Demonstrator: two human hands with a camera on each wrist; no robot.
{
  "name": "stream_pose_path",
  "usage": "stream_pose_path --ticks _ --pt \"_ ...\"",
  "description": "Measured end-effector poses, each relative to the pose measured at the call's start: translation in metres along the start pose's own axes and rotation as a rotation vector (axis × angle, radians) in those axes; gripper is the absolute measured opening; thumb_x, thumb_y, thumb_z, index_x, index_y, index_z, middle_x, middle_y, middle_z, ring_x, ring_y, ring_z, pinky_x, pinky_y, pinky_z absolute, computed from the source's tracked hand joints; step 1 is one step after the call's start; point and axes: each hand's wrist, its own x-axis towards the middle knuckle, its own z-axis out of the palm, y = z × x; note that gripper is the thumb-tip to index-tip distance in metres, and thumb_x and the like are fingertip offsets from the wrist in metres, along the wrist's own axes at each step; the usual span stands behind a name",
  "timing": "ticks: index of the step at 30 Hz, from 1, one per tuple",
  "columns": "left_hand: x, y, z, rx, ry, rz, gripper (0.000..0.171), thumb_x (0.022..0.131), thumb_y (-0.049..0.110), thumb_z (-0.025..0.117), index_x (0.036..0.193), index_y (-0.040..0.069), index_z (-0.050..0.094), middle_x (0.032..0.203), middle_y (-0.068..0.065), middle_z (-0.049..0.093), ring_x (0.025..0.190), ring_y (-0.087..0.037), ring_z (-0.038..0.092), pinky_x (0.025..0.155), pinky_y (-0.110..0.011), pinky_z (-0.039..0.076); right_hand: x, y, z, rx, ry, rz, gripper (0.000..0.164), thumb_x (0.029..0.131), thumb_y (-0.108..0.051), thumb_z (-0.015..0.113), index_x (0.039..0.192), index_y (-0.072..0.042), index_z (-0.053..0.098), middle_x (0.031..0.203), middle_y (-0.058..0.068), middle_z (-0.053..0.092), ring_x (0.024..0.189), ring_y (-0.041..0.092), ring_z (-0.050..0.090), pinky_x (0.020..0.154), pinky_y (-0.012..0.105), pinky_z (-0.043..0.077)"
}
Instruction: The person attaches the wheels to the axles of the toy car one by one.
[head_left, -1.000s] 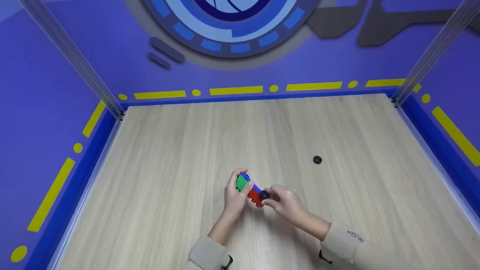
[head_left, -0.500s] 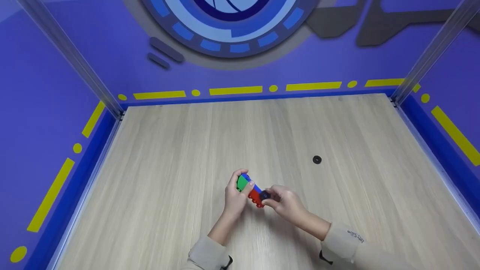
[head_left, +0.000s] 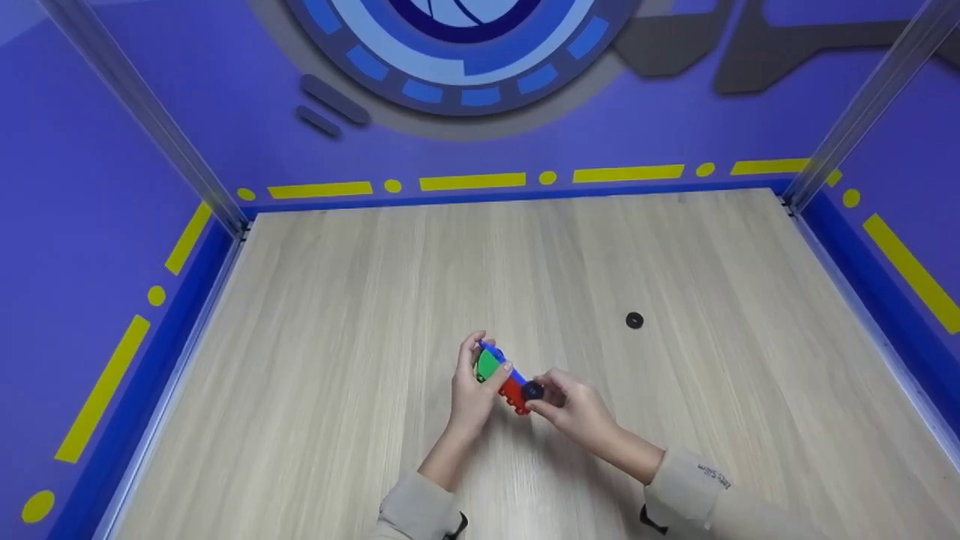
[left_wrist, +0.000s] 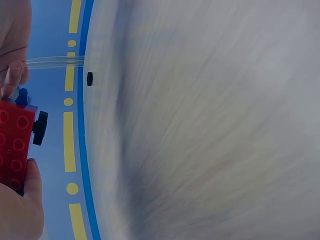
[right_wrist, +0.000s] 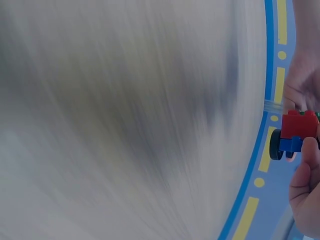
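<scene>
My left hand (head_left: 474, 394) grips a small toy car of building blocks, with a red brick (head_left: 513, 394), a green piece (head_left: 487, 364) and a long blue base (head_left: 517, 375). Its thumb lies across the blocks while the fingers reach round the far end. At the near right end, my right hand (head_left: 576, 405) pinches a black wheel (head_left: 532, 391) between thumb and forefinger, against the car. Both wrist views show a black wheel (left_wrist: 40, 128) (right_wrist: 276, 145) on the car's side; whether it is the pinched one I cannot tell. Red studs (left_wrist: 18, 145) face the left wrist view.
Another black wheel (head_left: 634, 320) lies flat on the wooden table (head_left: 360, 337), beyond my right hand and to its right. Purple-blue panels (head_left: 480, 150) with yellow markings wall the table at the back and both sides. Clear posts (head_left: 862, 105) stand at the back corners.
Car and right hand have shifted very slightly right. My left fingertips have eased up at the far end, baring more of the blue base. The loose wheel has stayed put.
</scene>
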Motion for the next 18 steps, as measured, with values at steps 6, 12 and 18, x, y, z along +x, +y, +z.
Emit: stream_pose_path --ticks 6,12,18 --pt "-0.001 -0.002 0.000 -0.016 0.001 -0.014 0.065 0.083 0.025 0.060 0.136 0.019 0.024 0.136 -0.015 0.037 0.118 -0.028 0.041 0.086 -0.036 0.046 0.000 0.000 0.001 0.038 0.008 0.019 0.025 0.070 -0.013 0.072 0.090 -0.005 0.060 0.066 -0.002 0.059 0.058 0.001 0.048 0.050 0.017 0.044" --pt "-0.004 0.006 0.000 0.004 -0.007 -0.035 0.064 0.083 0.023 0.060 0.136 0.021 0.024 0.133 -0.020 0.039 0.111 -0.027 0.047 0.083 -0.034 0.047 -0.002 0.002 0.001 0.055 -0.001 0.024 0.024 0.071 -0.014 0.072 0.090 -0.005 0.060 0.066 -0.003 0.058 0.057 0.001 0.048 0.050 0.017 0.043" --pt "-0.004 0.007 -0.002 0.032 -0.024 -0.058 0.068 0.082 0.021 0.061 0.137 0.018 0.020 0.127 -0.019 0.045 0.106 -0.025 0.050 0.082 -0.035 0.047 -0.004 0.004 -0.001 0.061 -0.064 0.029 0.025 0.072 -0.016 0.071 0.093 -0.008 0.060 0.068 -0.004 0.058 0.057 0.000 0.048 0.050 0.017 0.044"
